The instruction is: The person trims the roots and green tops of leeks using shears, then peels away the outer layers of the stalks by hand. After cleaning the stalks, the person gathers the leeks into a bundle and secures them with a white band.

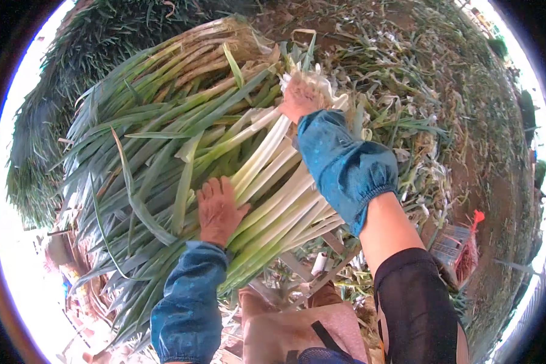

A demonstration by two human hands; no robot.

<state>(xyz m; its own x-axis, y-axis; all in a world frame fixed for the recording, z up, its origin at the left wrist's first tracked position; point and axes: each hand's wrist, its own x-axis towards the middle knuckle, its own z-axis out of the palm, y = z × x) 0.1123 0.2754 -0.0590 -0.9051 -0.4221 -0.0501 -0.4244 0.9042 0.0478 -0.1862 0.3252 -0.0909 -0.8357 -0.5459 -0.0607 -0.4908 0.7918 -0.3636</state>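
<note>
A thick heap of long green onions (282, 197) lies across a metal stand, white stalks toward the right and dark green leaves to the left. My left hand (217, 209) rests on top of the stalks where white turns to green, its fingers spread and flat. At the root ends, my right hand (301, 97) is curled over the white tips of the stalks, its fingertips partly hidden among them. Behind these lies a bunch of brownish, unpeeled green onions (200, 60) with soil-coloured roots. Blue sleeve covers are on both of my forearms.
The metal stand (296, 267) shows beneath the stalks, close to my knees, with a small white roll (320, 263) by it. Leaf scraps (400, 79) litter the ground on the right. A box with a red tip (455, 252) sits there. More greens (60, 91) are piled upper left.
</note>
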